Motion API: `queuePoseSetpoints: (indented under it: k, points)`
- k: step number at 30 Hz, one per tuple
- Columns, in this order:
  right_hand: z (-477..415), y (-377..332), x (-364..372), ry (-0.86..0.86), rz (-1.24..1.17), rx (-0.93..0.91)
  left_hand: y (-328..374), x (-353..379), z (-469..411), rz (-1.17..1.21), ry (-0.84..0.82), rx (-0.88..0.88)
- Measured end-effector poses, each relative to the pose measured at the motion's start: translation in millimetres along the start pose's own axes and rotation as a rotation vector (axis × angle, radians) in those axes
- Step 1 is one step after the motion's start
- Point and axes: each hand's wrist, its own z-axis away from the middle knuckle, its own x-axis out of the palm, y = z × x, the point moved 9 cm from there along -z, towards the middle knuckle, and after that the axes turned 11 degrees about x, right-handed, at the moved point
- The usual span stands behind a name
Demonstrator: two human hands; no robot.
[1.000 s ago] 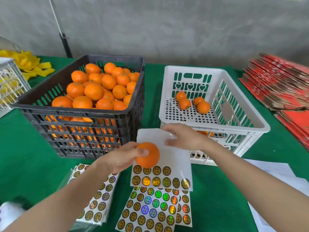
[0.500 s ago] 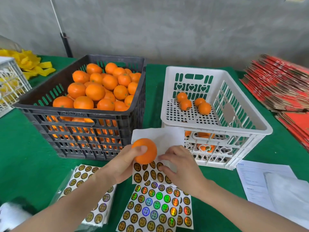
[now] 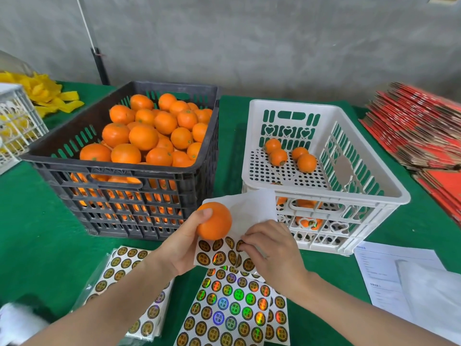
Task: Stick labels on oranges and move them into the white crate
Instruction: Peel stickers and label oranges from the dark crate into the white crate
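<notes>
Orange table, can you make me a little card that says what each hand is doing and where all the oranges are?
left hand: grips one orange, no label showing on it
right hand: pinches the label sheet just below that orange
black crate: holds the piled oranges
white crate: four oranges at the far end, more showing through the near wall
green table: spare label sheets lie nearest the person
</notes>
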Motion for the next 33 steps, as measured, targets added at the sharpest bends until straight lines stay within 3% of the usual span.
queuePoseSetpoints:
  k: [12, 15, 18, 20, 23, 25, 33]
  points:
    - [-4.5, 0.3, -5.2, -0.037, -0.029, -0.062, -0.9, -4.7, -7.0, 0.032, 0.064, -0.054]
    - [-13.1, 8.5, -10.7, -0.097, -0.170, 0.087, 1.8, -5.0, -7.4, 0.042, 0.054, -0.056]
    - [-26.7, 26.3, -19.2, -0.128, -0.525, 0.384, 6.2, -1.7, -7.9, -0.081, -0.001, -0.012]
    - [-33.8, 24.7, -17.1, -0.220, -0.639, 0.433, 10.5, 0.4, -8.7, -0.203, -0.019, 0.047]
    - [-30.0, 6.3, 11.6, -0.550, -0.417, 0.321, 13.2, 7.8, -9.8, -0.318, -0.056, 0.100]
    - [-24.3, 2.7, 28.5, -0.654, -0.324, 0.275, 15.3, 14.9, -10.1, -0.382, -0.098, 0.128]
    - [-31.6, 15.3, 19.4, -0.408, -0.376, 0.401, 26.5, 23.6, -9.4, -0.467, -0.239, 0.227]
